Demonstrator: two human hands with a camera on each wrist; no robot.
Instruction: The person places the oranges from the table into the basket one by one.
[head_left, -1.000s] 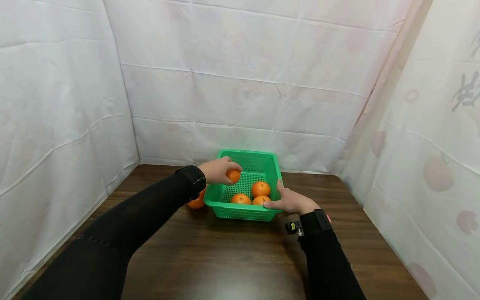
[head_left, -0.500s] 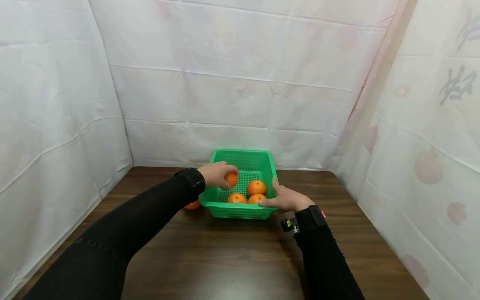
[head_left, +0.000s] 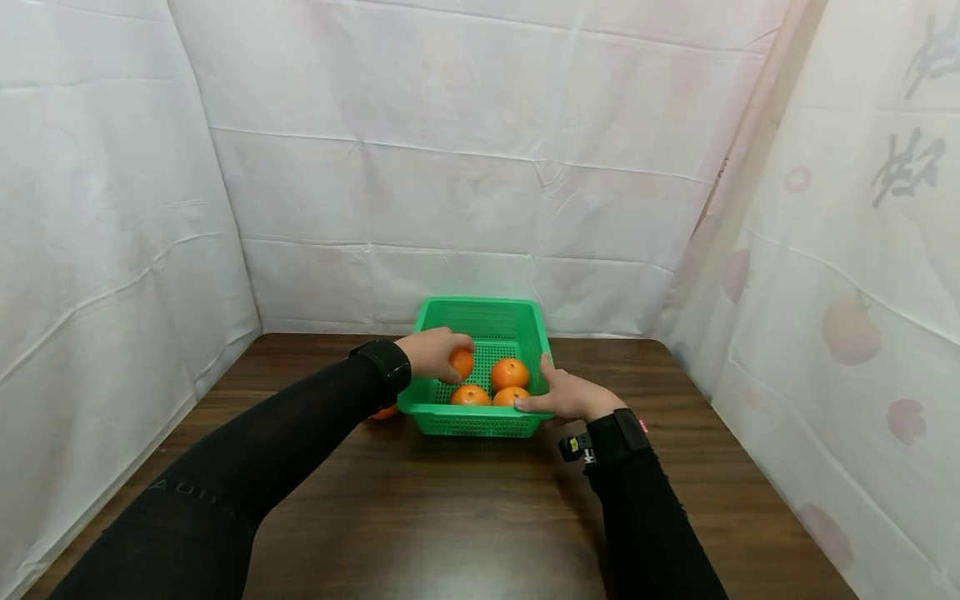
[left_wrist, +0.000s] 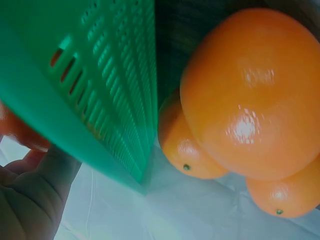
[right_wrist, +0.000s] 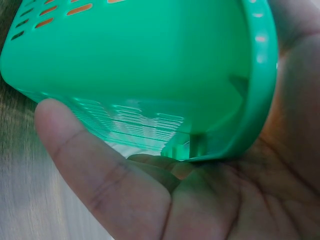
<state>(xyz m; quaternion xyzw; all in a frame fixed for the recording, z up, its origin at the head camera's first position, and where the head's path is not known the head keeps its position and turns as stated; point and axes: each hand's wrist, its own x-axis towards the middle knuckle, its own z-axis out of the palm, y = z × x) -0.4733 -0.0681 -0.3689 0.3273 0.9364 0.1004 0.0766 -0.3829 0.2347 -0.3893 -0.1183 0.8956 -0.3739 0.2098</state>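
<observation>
A smooth, round orange (head_left: pixel 462 362) sits pinched inside the left grip (head_left: pixel 435 352), over a slotted plastic basket (head_left: pixel 483 312) (right grip (head_left: pixel 573 395) clasping its rim (right_wrist: pixel 266 65)).

Glossy plastic basket (head_left: pixel 480 423) on a wood-grained table (head_left: pixel 420 517).
At right in the left wrist view, the large orange (left_wrist: pixel 255 95) has smooth, shiny peel; in the head view, the lower-left sleeve (head_left: pixel 217 475) is matt cloth, the table glossy at bottom centre, the upper backdrop (head_left: pixel 465 208) creased sheeting.
</observation>
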